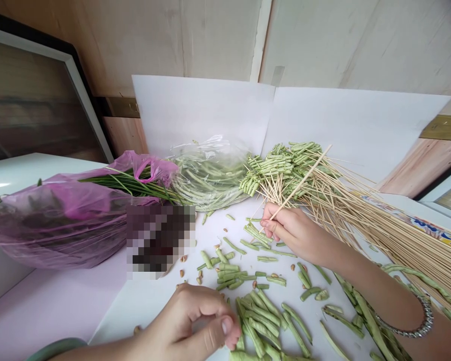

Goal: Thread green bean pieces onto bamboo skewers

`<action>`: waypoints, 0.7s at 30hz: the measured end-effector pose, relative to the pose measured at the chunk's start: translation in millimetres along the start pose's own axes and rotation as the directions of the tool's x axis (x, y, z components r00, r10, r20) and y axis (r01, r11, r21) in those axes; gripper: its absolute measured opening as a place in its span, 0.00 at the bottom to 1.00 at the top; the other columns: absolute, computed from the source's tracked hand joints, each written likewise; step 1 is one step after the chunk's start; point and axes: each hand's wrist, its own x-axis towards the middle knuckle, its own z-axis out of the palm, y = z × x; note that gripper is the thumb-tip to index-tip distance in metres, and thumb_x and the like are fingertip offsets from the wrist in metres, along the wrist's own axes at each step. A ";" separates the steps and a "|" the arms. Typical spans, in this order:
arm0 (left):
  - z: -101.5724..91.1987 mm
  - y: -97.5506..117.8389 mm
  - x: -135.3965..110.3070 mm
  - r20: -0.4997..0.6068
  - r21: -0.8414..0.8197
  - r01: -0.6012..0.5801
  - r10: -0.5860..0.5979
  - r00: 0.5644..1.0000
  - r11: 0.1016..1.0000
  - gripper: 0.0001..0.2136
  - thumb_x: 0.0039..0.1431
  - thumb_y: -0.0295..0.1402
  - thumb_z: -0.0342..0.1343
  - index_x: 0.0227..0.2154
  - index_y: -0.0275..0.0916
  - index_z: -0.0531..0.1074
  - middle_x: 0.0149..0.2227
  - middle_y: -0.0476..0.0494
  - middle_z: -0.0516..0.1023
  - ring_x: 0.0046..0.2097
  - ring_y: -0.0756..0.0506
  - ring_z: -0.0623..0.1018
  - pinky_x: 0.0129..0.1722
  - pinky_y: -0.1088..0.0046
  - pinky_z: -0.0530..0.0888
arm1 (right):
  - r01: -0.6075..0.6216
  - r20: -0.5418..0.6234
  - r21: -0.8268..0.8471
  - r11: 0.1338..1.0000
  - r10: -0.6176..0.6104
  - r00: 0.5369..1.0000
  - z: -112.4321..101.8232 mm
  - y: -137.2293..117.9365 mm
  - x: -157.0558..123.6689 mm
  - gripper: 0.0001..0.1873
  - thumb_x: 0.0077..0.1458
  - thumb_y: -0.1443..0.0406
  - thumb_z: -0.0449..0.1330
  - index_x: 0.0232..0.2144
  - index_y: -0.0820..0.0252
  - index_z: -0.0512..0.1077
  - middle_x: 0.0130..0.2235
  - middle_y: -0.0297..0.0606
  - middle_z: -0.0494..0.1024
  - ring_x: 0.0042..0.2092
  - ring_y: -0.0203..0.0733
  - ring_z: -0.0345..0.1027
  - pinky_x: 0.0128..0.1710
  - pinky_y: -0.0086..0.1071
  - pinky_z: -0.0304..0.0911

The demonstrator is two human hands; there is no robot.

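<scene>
- On the white desk [113,311], as the head view shows, cut pieces of long green bean [229,273] lie scattered in front of the person, thickest under and to the right of the left hand.
- The right hand [289,228] is in a narrow pinch on a bamboo skewer [299,182], with its thumb and fingertips closed around the skewer's lower end.
- The skewer's long axis runs up and to the right from that hand, and its far end points past the bunch of bean-threaded skewers [281,168]. The right hand is the nearer of the two hands to this bunch.
- The left hand [195,321] sits low in the view, its fingers [225,326] curled narrowly together just beside the bean pieces; whether they hold anything is hidden.
- Long bare skewer ends [379,225] fan out to the right, behind the right forearm.
- Farther back lie a clear plastic bag of long beans [210,180] and a purple plastic bag [60,220], with white paper sheets [199,113] standing behind them.
</scene>
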 end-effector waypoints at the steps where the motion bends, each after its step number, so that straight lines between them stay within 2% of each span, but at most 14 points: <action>1: -0.1 0.2 0.0 0.002 0.005 0.004 -0.004 1.000 1.000 0.22 0.68 0.40 0.43 0.30 0.31 0.77 0.28 0.38 0.79 0.32 0.48 0.78 0.34 0.79 0.71 | 0.003 0.004 0.002 1.000 -0.003 1.000 0.7 0.4 0.0 0.12 0.61 0.65 0.46 0.24 0.55 0.59 0.22 0.31 0.70 0.25 0.37 0.64 0.27 0.30 0.57; 21: 1.1 3.3 1.2 -0.027 0.045 -0.040 0.041 0.999 0.998 0.22 0.68 0.40 0.44 0.29 0.31 0.77 0.28 0.40 0.80 0.32 0.49 0.79 0.34 0.82 0.71 | -0.016 0.068 0.022 1.000 0.014 0.998 8.5 3.6 1.1 0.12 0.60 0.66 0.46 0.24 0.55 0.56 0.23 0.30 0.67 0.25 0.36 0.60 0.26 0.29 0.55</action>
